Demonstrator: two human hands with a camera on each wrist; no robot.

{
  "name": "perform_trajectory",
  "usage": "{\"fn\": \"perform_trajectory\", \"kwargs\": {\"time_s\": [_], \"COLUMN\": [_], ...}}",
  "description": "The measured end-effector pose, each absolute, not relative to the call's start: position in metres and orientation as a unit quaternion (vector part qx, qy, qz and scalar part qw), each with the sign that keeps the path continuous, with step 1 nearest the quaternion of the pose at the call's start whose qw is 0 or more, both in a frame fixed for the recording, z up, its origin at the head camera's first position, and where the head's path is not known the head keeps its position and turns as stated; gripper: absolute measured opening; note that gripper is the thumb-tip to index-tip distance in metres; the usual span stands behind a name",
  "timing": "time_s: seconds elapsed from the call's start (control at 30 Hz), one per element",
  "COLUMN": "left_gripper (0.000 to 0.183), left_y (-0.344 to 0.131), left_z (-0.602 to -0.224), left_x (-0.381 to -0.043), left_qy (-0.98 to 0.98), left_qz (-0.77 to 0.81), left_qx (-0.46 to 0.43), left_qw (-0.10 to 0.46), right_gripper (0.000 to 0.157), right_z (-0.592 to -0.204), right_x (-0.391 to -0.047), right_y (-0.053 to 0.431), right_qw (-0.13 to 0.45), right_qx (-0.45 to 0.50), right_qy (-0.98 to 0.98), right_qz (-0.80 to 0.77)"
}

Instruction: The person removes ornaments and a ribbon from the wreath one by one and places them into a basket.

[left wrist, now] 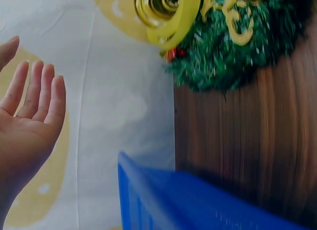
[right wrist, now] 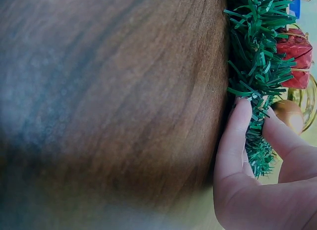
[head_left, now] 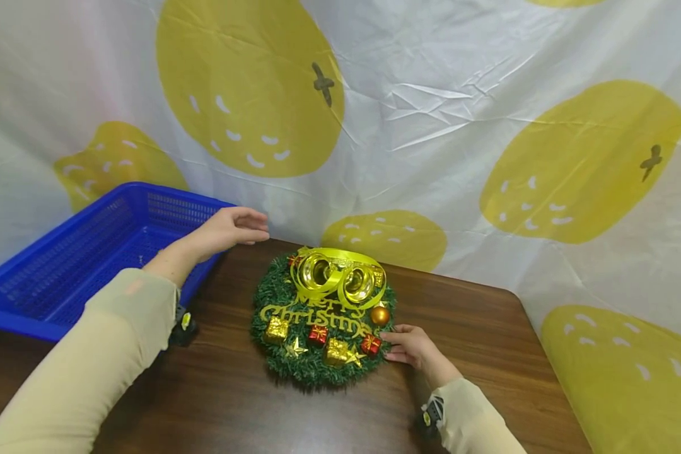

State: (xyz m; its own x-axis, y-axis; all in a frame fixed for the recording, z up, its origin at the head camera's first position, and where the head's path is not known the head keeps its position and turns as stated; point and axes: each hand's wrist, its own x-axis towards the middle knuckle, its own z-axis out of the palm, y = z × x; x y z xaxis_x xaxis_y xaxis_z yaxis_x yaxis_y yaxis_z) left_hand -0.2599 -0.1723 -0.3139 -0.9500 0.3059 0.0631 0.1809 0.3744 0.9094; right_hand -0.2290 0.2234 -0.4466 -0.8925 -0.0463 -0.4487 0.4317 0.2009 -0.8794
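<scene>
A green tinsel Christmas wreath (head_left: 312, 372) lies on the brown wooden table, with gold "Merry Christmas" lettering, small red and gold gift boxes, gold stars and an orange-gold ball. Two golden bells (head_left: 359, 284) with a yellow ribbon sit at its far side. My right hand (head_left: 411, 348) grips the wreath's right edge; in the right wrist view the thumb and fingers (right wrist: 239, 121) stand on either side of the green tinsel. My left hand (head_left: 232, 227) hovers over the basket's right rim, fingers extended, holding nothing. The left wrist view shows its palm (left wrist: 25, 136) apart from the wreath.
A blue plastic basket (head_left: 51, 243) with perforated walls stands at the left, its rim beneath my left forearm. The table (head_left: 459, 309) ends at the back against a white curtain (head_left: 408, 139) printed with yellow fruit.
</scene>
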Motion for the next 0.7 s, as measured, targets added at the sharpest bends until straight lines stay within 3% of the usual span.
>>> {"fn": "perform_trajectory", "kwargs": {"time_s": [0.7], "left_gripper": [0.045], "left_y": [-0.068], "left_z": [-0.326], "left_x": [-0.273], "left_qy": [0.758], "left_qz": [0.6], "left_qx": [0.232], "left_qw": [0.109], "right_gripper": [0.067], "right_z": [-0.445], "right_x": [-0.224], "right_y": [0.221], "right_qw": [0.191], "right_qx": [0.134], "right_qy": [0.743], "right_qz": [-0.627]}}
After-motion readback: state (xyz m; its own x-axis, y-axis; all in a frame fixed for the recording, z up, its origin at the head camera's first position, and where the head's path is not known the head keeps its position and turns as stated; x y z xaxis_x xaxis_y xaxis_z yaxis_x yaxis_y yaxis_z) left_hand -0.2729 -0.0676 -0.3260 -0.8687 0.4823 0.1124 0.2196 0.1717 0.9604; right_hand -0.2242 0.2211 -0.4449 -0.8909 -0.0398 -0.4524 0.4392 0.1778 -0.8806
